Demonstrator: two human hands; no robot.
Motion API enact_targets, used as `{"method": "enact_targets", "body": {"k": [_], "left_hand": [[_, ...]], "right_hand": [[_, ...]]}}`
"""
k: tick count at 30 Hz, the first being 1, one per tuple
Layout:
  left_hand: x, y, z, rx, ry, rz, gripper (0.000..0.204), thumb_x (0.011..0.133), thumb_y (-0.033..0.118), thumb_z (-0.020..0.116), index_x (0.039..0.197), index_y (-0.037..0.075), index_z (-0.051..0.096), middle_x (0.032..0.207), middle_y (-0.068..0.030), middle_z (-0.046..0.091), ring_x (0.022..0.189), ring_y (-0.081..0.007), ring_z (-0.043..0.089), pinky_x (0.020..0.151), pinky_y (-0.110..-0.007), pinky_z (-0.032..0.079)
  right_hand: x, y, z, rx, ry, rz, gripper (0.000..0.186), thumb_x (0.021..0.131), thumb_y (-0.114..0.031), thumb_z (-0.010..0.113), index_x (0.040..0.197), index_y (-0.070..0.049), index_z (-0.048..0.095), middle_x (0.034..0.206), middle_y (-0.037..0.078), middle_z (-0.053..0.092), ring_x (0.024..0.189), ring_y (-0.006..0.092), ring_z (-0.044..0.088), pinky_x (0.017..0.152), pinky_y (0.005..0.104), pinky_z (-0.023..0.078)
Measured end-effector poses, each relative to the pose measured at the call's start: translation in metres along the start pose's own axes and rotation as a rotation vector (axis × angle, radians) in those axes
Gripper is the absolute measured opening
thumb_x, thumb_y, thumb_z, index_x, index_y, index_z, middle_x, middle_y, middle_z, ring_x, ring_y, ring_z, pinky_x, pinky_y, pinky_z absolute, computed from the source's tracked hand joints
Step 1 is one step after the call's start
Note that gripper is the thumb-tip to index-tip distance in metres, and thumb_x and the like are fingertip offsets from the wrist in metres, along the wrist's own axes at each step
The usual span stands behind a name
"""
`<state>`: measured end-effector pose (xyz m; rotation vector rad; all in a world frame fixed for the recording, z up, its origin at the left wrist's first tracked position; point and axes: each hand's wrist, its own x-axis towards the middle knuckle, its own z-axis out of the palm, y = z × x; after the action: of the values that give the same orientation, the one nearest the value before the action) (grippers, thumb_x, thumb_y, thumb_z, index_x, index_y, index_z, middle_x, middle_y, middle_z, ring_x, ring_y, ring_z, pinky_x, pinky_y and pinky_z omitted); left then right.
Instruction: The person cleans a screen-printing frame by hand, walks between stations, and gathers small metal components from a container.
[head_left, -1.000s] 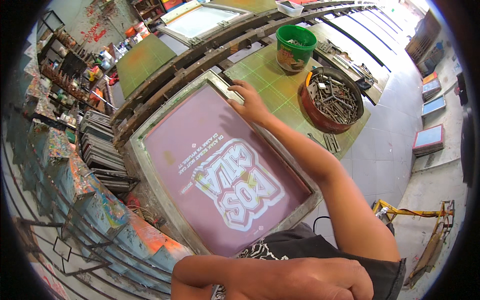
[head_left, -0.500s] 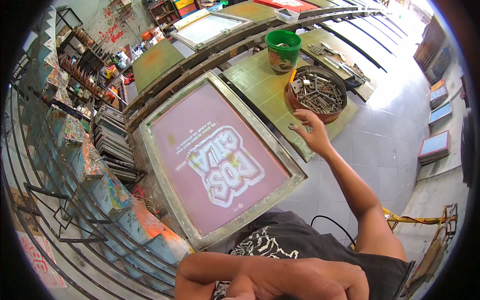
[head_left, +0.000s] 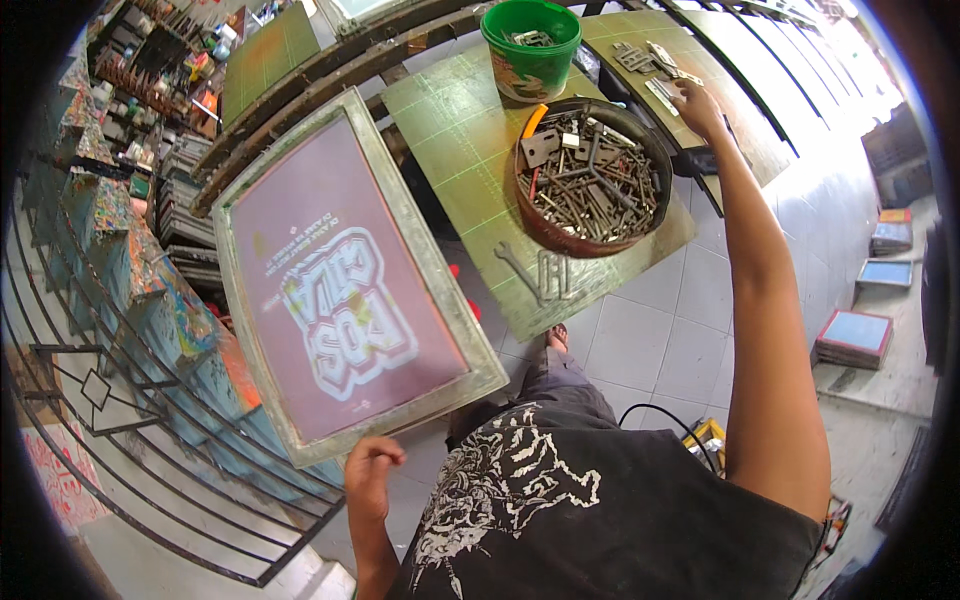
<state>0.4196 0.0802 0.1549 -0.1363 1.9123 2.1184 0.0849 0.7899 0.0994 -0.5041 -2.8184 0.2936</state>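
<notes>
Right hand (head_left: 697, 108) has swung to two o'clock, by a metal strip (head_left: 661, 97), grip unclear; left hand (head_left: 370, 474) loosely curled, empty, at seven o'clock; round pan (head_left: 562, 237) likely keeps bolts (head_left: 605, 207) corralled.

Right hand (head_left: 697, 108) perhaps on a pale strip (head_left: 661, 97), its grip too small for certainty

Smooth, matt mesh (head_left: 335, 290) set in a scuffed, dull frame (head_left: 405, 413), apparently metal. Glossy plastic on the green bucket (head_left: 530, 68); worn, rust-toned metal on the round pan (head_left: 562, 236); matt cloth on the black shirt (head_left: 640, 500); smooth floor tiles (head_left: 640, 340).
</notes>
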Motion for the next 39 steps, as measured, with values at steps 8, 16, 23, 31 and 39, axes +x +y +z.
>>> {"method": "enact_targets", "body": {"k": [8,16,23,31,39], "left_hand": [[-0.067,-0.084,0.062,0.065,0.701,-0.282,0.010,0.096,0.012,0.054,0.091,0.004,0.055,0.077,-0.0026,0.055,0.070,-0.0108,0.052,0.066,-0.025,0.046],[-0.042,-0.094,0.124,0.265,0.539,-0.270,0.006,0.092,0.007,0.058,0.093,0.001,0.058,0.080,-0.0033,0.059,0.072,-0.0097,0.055,0.067,-0.024,0.046],[-0.035,-0.063,0.101,0.276,0.490,-0.186,0.007,0.091,0.005,0.058,0.095,0.000,0.059,0.082,-0.0034,0.060,0.075,-0.0096,0.055,0.070,-0.024,0.046],[-0.033,-0.036,0.023,0.077,0.271,-0.062,0.009,0.092,0.004,0.054,0.099,-0.001,0.057,0.091,-0.0065,0.060,0.081,-0.0121,0.056,0.077,-0.026,0.047],[0.023,0.031,-0.061,-0.381,-0.213,-0.383,0.030,0.103,0.025,0.040,0.113,0.000,0.053,0.098,-0.0126,0.062,0.088,-0.0216,0.062,0.079,-0.033,0.050]], "right_hand": [[-0.093,-0.135,-0.027,0.399,0.012,-0.637,0.035,0.080,-0.024,0.068,0.112,-0.009,0.065,0.102,0.015,0.067,0.093,0.0338,0.064,0.085,0.0395,0.051],[-0.294,-0.177,0.007,0.263,-0.409,-0.817,0.049,0.081,-0.029,0.070,0.121,-0.006,0.055,0.120,0.014,0.057,0.109,0.0297,0.055,0.089,0.0400,0.049],[-0.291,-0.178,0.026,0.239,-0.464,-0.891,0.047,0.082,-0.020,0.065,0.125,-0.008,0.051,0.122,0.011,0.056,0.110,0.0283,0.054,0.086,0.0377,0.052],[-0.272,-0.195,0.010,0.255,-0.350,-0.817,0.049,0.077,-0.003,0.062,0.124,-0.003,0.052,0.108,0.017,0.063,0.099,0.0313,0.061,0.078,0.0418,0.054],[-0.351,-0.397,-0.075,0.264,-0.319,-0.889,0.028,0.077,-0.005,0.059,0.104,-0.008,0.063,0.088,0.012,0.067,0.080,0.0288,0.067,0.070,0.0373,0.054]]}}
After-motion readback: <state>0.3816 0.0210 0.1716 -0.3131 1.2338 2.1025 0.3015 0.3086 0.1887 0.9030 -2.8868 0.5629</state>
